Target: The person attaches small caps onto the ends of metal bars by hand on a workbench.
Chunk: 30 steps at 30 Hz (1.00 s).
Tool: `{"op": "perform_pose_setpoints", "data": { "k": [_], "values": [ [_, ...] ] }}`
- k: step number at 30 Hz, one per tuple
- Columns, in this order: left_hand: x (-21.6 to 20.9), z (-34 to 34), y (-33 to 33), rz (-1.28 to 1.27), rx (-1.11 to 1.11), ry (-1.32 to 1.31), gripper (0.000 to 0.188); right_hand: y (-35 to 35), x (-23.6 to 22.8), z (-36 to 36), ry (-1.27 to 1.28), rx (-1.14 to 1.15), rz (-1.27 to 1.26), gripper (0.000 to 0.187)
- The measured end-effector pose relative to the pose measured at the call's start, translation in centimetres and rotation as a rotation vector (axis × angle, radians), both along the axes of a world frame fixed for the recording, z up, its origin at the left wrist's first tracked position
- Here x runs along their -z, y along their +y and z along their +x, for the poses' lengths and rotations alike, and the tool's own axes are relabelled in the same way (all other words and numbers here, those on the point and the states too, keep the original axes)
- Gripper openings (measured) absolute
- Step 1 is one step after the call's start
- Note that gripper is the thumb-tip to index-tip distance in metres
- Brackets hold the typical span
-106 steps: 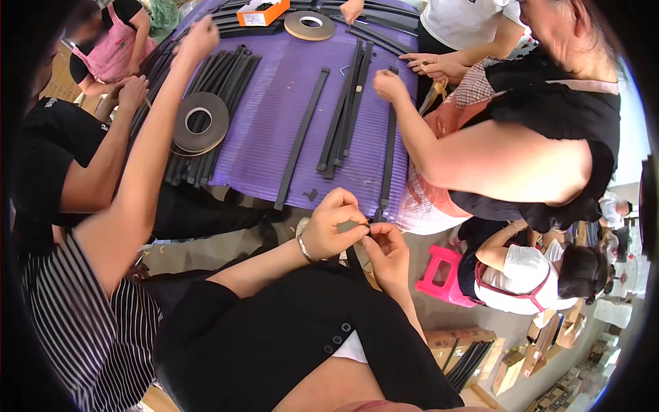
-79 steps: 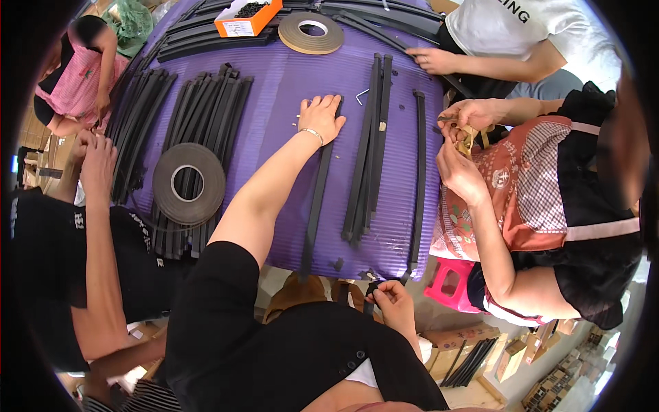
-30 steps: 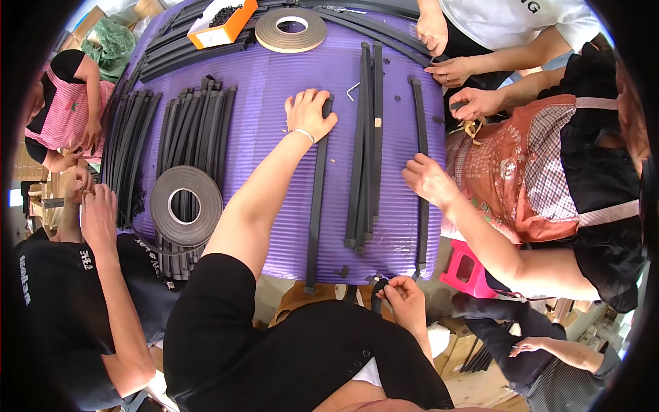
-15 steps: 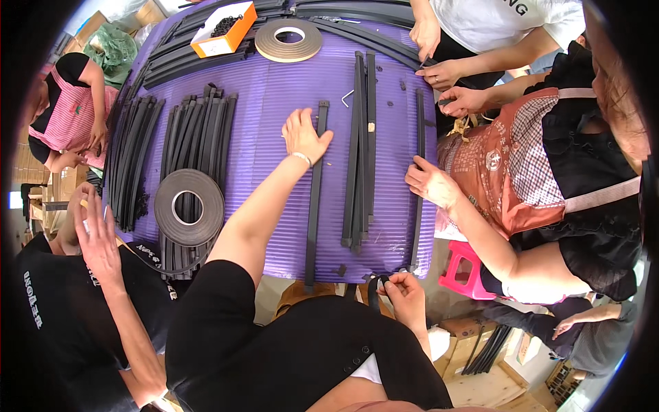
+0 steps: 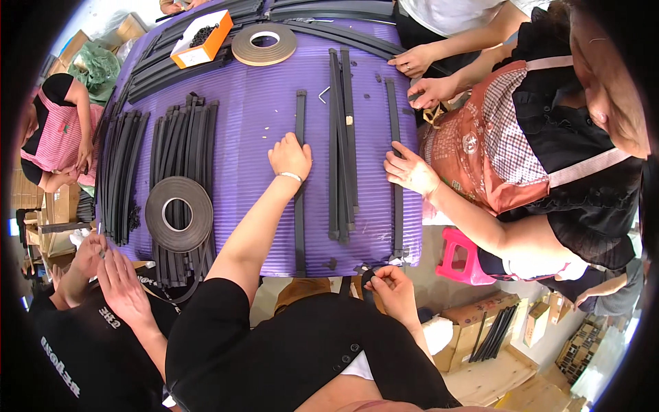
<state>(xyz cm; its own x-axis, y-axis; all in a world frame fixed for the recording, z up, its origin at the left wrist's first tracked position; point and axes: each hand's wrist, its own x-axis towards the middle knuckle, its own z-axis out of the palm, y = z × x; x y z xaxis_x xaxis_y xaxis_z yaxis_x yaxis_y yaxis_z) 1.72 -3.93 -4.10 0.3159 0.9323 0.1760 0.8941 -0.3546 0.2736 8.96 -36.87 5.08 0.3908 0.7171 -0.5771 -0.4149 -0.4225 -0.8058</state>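
Note:
A long black bar (image 5: 300, 230) lies on the purple ribbed tabletop (image 5: 240, 147), running away from me. My left hand (image 5: 290, 156) rests on its upper half, fingers curled in and closed over the bar; the fingertips are partly hidden. Close to the table's near edge, my right hand (image 5: 392, 287) pinches a dark piece of black band (image 5: 368, 277) between thumb and fingers. To the right of my bar lie several more black bars (image 5: 340, 172), one bearing a small pale patch. An L-shaped hex key (image 5: 323, 95) is beside their far end.
Bundles of black bars (image 5: 123, 172) cover the left side, with a large dark tape roll (image 5: 178, 214) on one. A tan tape roll (image 5: 263, 44) and an orange-white box (image 5: 202, 39) stand at the back. A co-worker's hand (image 5: 412, 170) touches a bar at right; a pink stool (image 5: 461, 257) is below.
My left hand has slid nearer along the bar, its spread fingers now curled. My right hand still pinches the black band. The co-worker's bar at right has shifted; the left neighbour's hands have lowered.

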Motion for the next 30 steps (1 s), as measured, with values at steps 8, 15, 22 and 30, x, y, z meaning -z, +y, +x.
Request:
{"op": "perform_pose_setpoints", "data": {
  "k": [8,15,22,30],
  "values": [
    [-3.2,10.0,5.2,0.339,0.559,-0.380,0.006,-1.1,0.0,0.3,0.037,0.091,0.003,0.007],
    [-0.8,17.2,8.4,0.207,0.635,0.098,0.017,-1.9,-1.3,0.0,0.060,0.191,-0.065,0.007],
    [-0.6,18.1,8.4,0.212,0.652,0.219,0.019,-2.2,-1.6,0.2,0.070,0.244,-0.094,0.007],
    [-0.9,18.3,13.4,0.378,0.414,0.041,0.012,-1.9,-1.2,0.3,0.085,0.250,-0.088,0.007]
  ]
}}
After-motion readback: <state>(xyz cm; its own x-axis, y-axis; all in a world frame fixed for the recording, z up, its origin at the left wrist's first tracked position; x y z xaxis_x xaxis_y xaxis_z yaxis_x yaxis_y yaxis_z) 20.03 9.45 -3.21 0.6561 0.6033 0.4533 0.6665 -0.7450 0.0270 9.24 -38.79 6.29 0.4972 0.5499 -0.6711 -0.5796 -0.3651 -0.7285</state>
